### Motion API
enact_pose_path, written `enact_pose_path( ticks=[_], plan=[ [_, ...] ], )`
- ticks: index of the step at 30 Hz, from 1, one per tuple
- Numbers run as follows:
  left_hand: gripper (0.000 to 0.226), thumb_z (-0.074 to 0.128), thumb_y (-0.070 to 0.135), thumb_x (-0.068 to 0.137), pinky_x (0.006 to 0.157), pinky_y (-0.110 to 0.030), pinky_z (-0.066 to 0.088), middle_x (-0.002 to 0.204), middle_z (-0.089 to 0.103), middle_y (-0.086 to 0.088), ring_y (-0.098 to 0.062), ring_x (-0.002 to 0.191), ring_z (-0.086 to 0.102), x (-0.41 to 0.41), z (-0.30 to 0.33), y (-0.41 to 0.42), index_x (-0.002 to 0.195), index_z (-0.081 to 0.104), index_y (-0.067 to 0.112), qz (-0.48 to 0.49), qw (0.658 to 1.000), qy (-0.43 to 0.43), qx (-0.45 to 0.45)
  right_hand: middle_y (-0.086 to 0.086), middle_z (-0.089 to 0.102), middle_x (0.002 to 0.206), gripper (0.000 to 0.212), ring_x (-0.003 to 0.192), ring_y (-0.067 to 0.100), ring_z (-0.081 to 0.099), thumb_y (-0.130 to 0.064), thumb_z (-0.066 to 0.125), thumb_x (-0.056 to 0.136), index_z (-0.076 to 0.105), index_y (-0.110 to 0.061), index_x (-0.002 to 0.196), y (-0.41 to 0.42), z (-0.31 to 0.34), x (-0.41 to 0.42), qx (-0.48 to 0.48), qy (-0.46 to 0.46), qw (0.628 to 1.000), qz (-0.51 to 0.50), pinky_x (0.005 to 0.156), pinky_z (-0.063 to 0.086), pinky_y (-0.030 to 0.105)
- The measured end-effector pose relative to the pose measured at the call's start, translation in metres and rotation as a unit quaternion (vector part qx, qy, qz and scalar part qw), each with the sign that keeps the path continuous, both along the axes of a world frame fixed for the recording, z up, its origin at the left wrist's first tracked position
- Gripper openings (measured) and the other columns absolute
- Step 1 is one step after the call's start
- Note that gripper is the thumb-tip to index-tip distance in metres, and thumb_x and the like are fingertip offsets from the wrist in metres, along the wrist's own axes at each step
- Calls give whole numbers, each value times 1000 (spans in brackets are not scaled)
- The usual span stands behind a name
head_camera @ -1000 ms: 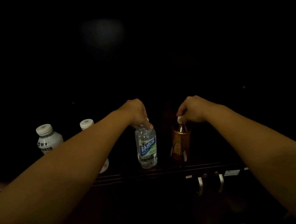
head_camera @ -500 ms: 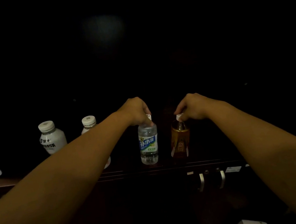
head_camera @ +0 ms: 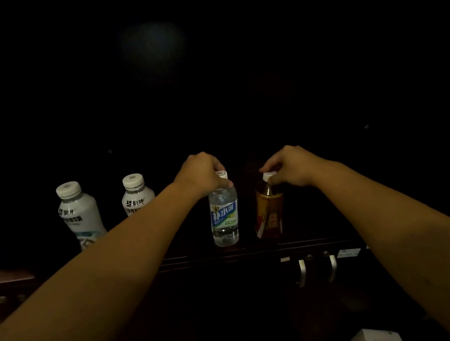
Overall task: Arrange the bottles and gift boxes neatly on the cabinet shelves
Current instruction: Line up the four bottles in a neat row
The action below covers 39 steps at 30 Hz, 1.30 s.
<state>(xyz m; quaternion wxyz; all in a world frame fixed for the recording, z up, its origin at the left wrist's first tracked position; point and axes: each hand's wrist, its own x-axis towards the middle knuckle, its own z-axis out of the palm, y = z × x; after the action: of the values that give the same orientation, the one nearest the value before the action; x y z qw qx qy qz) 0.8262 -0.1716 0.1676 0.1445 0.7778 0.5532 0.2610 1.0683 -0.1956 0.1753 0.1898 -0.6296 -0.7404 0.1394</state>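
Left hand [head_camera: 200, 175] pinching cap of clear water bottle [head_camera: 224, 217]; right hand [head_camera: 292, 165] pinching cap of amber tea bottle [head_camera: 269, 210]. Both bottles upright near shelf [head_camera: 307, 241] front edge, just beside each other, right of two white milk bottles [head_camera: 81, 215]. Step: level pair with row, labels forward; steady from caps, tipping risk. Versus earlier frame: clear bottle now straighter, hands barely shifted.

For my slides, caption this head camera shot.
Left hand and right hand hold two bottle necks on a dark shelf.
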Motion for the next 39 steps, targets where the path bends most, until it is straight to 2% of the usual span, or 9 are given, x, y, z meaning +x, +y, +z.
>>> enact_pose_path(
  ticks=[3,6,10,14,21,27,32,34,39],
  plan=[
    [53,86,36,73,67,-17,46,107,67,2,-12,97,63,-5,-15,-5,119,67,19,-24,998,-59,-8,0,60,130,42,107,8,56,-20,72,88,63,-31,127,-7,-18,6,17,74,997,2,74,42,12],
    [71,84,38,74,84,-28,52,122,59,1,-16,110,59,-14,-37,-15,136,51,25,-54,992,-111,-29,-2,61,125,61,110,12,59,-18,74,87,49,-29,142,-17,-45,12,14,189,982,-9,79,46,18],
    [95,85,41,72,87,-26,46,139,47,1,-18,120,51,-27,-81,-28,149,31,30,13,982,-177,-59,-7,55,125,70,112,11,56,-34,73,88,37,-33,148,-26,-82,13,33,299,951,-72,84,48,26],
    [104,87,40,69,92,-30,45,145,45,-4,-22,124,50,-29,-123,-39,152,26,25,63,958,-249,-126,-7,53,129,80,105,6,58,-43,75,83,31,-33,150,-32,-118,6,17,370,922,-113,76,47,22],
    [106,89,35,69,102,-35,43,148,43,-1,-20,128,48,-16,-155,-47,153,25,25,77,935,-310,-153,-10,52,134,90,110,3,56,-34,85,75,34,-31,148,-41,-175,-7,-43,417,900,-118,88,47,25],
    [86,84,27,77,79,-11,42,136,51,10,4,99,55,-2,-166,-54,148,36,26,52,923,-352,-146,-7,60,131,68,119,11,56,-28,77,85,44,-31,144,-46,-193,-17,0,428,890,-155,98,47,33],
    [67,75,23,86,86,-17,43,135,54,9,-4,106,53,-6,-168,-52,145,42,27,59,923,-353,-140,-7,64,125,54,106,0,60,-23,71,90,49,-25,140,-47,-198,-21,22,391,905,-168,83,46,16],
    [70,75,23,86,83,-15,43,133,53,13,-3,105,53,-9,-168,-50,147,39,28,50,925,-347,-145,-7,62,127,56,113,7,60,-21,71,90,48,-24,141,-45,-197,-23,15,387,908,-158,89,48,20],
    [73,75,23,86,100,-32,44,140,52,8,-16,125,50,-13,-167,-43,149,37,29,37,924,-340,-171,-9,57,129,69,116,10,53,-29,77,84,43,-31,144,-34,-189,-28,-9,374,917,-140,98,45,34]
  ],
)
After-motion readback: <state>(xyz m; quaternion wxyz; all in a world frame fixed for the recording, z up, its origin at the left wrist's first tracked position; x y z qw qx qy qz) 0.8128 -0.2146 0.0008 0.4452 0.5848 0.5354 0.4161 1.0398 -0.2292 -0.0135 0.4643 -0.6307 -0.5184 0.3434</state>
